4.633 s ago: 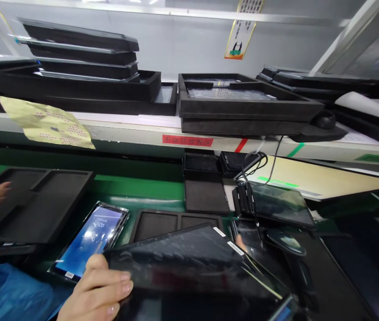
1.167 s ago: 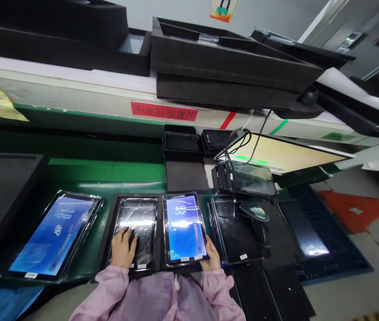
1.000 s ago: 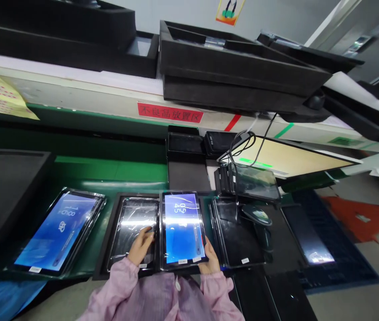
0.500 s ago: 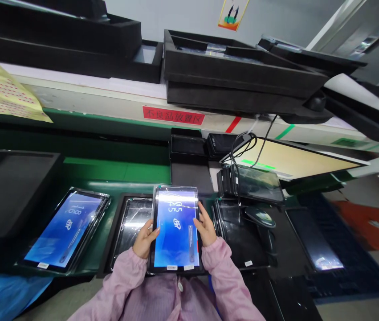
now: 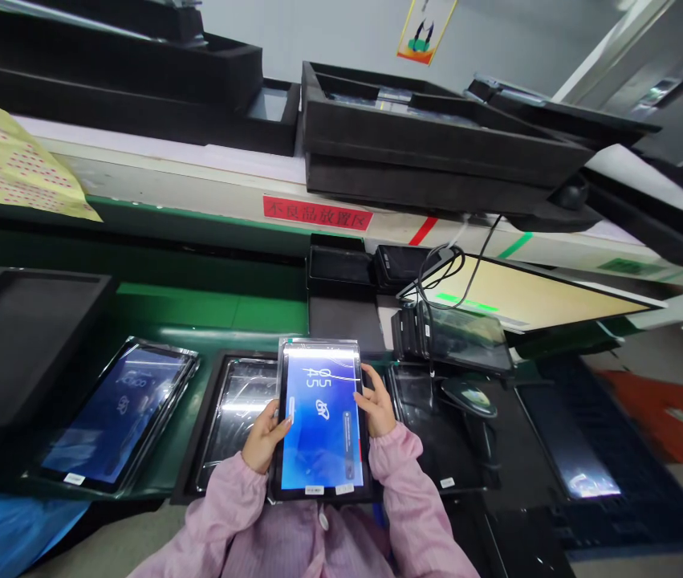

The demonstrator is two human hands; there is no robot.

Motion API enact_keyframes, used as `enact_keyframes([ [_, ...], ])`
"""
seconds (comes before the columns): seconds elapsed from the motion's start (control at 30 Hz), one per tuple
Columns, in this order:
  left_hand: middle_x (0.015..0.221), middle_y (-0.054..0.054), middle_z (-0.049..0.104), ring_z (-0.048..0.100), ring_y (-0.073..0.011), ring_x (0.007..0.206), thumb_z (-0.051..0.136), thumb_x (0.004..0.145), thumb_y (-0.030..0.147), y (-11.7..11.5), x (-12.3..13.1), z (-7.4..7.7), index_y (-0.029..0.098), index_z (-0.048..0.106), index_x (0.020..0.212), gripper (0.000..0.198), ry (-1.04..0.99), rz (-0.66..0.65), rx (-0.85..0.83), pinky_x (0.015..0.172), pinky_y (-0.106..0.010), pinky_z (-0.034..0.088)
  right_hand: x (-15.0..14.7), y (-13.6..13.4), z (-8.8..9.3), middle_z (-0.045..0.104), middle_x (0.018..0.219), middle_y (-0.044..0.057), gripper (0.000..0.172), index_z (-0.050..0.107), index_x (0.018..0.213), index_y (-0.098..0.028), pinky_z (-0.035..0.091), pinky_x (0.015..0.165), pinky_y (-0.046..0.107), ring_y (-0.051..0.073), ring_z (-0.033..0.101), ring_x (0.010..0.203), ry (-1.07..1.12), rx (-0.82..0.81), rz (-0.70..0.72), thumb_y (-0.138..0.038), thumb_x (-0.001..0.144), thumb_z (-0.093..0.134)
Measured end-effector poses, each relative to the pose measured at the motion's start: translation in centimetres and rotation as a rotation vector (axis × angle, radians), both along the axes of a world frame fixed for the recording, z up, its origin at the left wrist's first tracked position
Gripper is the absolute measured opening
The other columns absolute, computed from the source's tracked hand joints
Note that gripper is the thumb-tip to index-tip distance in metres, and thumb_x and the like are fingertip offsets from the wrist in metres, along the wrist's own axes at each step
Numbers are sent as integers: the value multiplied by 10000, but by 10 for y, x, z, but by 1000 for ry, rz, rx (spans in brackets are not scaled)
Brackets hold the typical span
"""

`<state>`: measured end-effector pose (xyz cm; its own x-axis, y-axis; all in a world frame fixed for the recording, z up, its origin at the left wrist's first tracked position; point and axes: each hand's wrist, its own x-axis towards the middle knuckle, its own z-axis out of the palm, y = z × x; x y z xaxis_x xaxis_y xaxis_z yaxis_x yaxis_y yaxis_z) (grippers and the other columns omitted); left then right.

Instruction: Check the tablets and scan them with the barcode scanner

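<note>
Blue-lit tablet (image 5: 320, 421) between both hands

Lit tablet (image 5: 321, 425) near centre, held up between left hand (image 5: 262, 437) at its left edge and right hand (image 5: 376, 405) at its right edge. Foam tray (image 5: 192, 449) under and left of it, second tablet (image 5: 238, 417) in tray's left compartment. Third tablet (image 5: 113, 413) further left on belt (image 5: 209, 309). Dark tablet (image 5: 425, 417) right of held one; scanner (image 5: 467, 395) on it. Monitor (image 5: 527, 297) far right. Shelf (image 5: 197, 189) far, above belt; stacked trays (image 5: 425, 144) on shelf.
</note>
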<state>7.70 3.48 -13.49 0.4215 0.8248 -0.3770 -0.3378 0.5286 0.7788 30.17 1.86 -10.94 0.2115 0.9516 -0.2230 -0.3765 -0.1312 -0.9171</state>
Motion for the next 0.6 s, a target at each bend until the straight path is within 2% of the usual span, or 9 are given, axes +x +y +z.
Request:
enact_keyframes([
  [0.27,870,-57,717,663,-172,737,703,695,344,-2,3,-6,184,508,1037,425,-4,-23,-10,680,-266,500,0,-8,0,696,817,29,812,215,1334,-209,484,594,293,201,654,693,-11,36,26,-300,690,701],
  [0.4,853,-69,719,670,-196,751,703,691,361,-2,3,-4,182,505,1043,442,-13,-42,-35,680,-289,507,3,-6,-1,686,771,6,834,193,1348,-208,465,583,286,176,633,624,3,22,54,-307,690,695],
  [0.5,872,-84,716,672,-224,777,719,664,377,-2,2,-5,171,512,1048,482,-11,-44,-55,700,-323,514,5,-2,-13,658,672,-34,881,183,1345,-216,436,550,269,162,602,555,32,0,35,-306,649,717],
  [0.6,922,-95,708,653,-269,899,783,550,413,-6,-1,-20,163,537,1052,612,76,25,-129,795,-370,514,5,-2,-31,608,571,-69,947,213,1343,-203,396,510,247,142,554,493,5,-42,2,-318,567,744],
])
